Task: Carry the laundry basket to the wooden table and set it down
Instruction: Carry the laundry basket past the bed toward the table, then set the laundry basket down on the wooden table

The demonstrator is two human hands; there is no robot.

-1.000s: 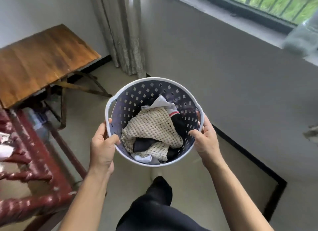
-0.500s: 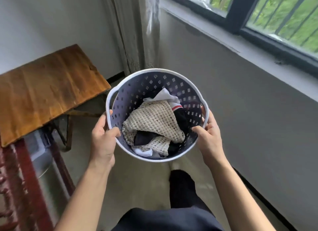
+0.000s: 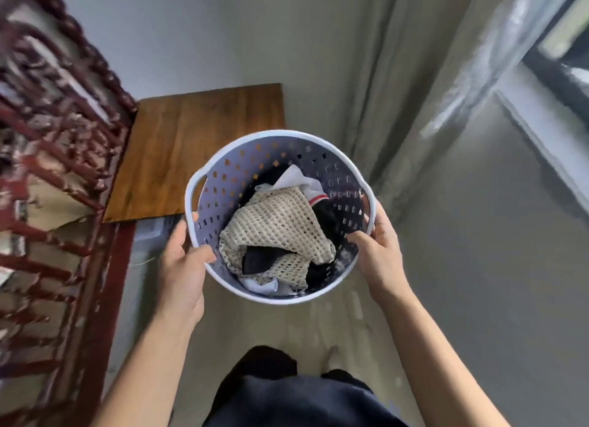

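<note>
I hold a round pale lilac laundry basket (image 3: pixel 229 175) with square holes in mid air, its far rim overlapping the near right corner of the wooden table (image 3: pixel 191 146). Inside lie a cream mesh cloth (image 3: pixel 277 226), dark garments and a white piece. My left hand (image 3: pixel 183 267) grips the basket's left rim, thumb inside. My right hand (image 3: pixel 379 254) grips the right rim the same way. The brown tabletop lies straight ahead, against the far wall.
A dark red carved wooden bench (image 3: pixel 47 203) runs along the left. A grey curtain (image 3: pixel 414 92) hangs ahead on the right beside a window sill (image 3: pixel 541 133). Grey floor (image 3: pixel 478 267) spreads to the right; my dark-trousered legs (image 3: pixel 287 394) show below.
The view has swung left and I have moved closer. The table, earlier off to the left, now lies straight ahead, just behind the basket. Both hands keep their grip.
</note>
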